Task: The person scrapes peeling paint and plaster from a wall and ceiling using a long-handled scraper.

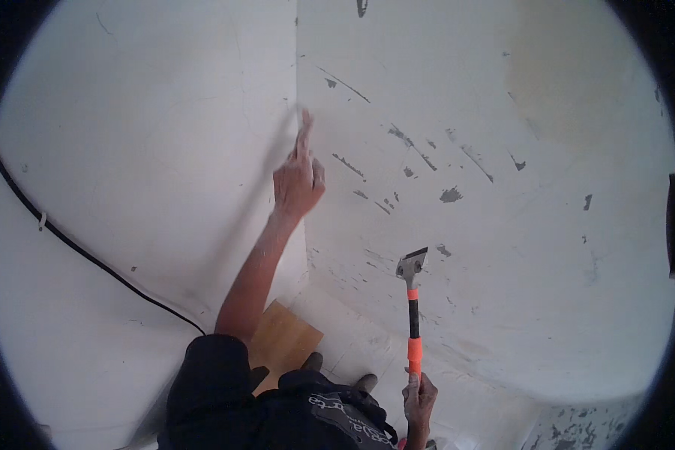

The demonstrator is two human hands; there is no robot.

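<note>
Through the head camera I have the left hand (298, 180) up at the far corner, where the left wall (157, 150) meets the right wall (435, 67). One finger is stretched toward the seam while the others look folded; the hand holds nothing, and I cannot tell whether that fingertip touches the plaster. I read the single straight finger as a way to reach into a narrow angle, and its shadow falls on the left wall. Nearer to me and to the right, the right hand (419, 401) is closed around the lower end of the orange and black scraper (414, 319), which stands almost upright with its metal head (411, 264) at the far end, in front of the right wall. Gripping it so low, I judge, leaves most of the handle free for reach and the blade clear of the fingers; from this angle I cannot tell if the blade meets the surface. Dark grey patches (451, 195) and slanted streaks mark the right wall beyond it. On the left, a black cable (90, 257) runs along the wall, apparently held there by a small pale clip (43, 222). Low between the arms, a brown board (286, 337) lies near the shoes (365, 382).
</note>
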